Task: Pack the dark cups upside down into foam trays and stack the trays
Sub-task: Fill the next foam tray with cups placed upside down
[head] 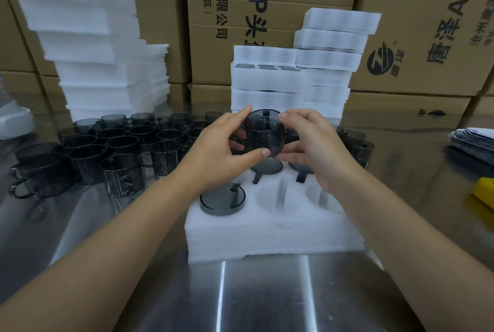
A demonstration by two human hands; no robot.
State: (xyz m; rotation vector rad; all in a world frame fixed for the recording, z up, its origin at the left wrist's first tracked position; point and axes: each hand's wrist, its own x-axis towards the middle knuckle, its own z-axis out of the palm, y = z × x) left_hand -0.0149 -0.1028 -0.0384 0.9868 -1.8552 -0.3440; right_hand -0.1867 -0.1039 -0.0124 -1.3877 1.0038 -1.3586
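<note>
The dark cup (264, 132) is held in the air between both hands, just over the far row of the foam tray (267, 235), which sits mid-way along the steel tabletop (267, 297), towards its near edge. The left hand (222, 141) pinches the cup, forefinger on top and thumb beneath. The right hand (311, 141) curls its fingers (287, 151) under it, with a fingertip at the upper rim. The cup looks base-up already. Three seated cups (222, 199) show upside down in the tray, one near-left and two in the far row. The near-middle and near-right pockets are empty, and the far-left one is hidden by the left hand. I'd call this tray about half done. Filled trays (267, 80) are stacked at the far edge, but a crowd of loose cups (120, 144) towards the left edge is still waiting. That side is tight. Bare steel lies before the tray and to its right, as far as a pile of flat packets (473, 139) at the right edge.
</note>
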